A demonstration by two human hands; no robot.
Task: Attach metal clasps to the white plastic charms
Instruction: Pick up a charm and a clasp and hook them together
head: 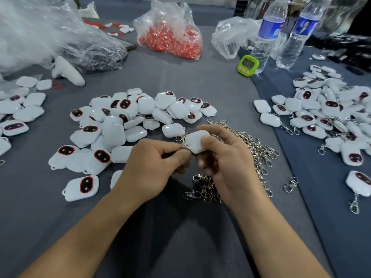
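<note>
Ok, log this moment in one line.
left hand: pinches clasp | right hand: holds charm | step: attaching clasp

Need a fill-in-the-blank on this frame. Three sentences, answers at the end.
1. The left hand pinches a metal ____ against the charm that the right hand holds.
2. The timer is ____.
3. Beside the timer stand ____ bottles.

Missing words: clasp; green; two.
</note>
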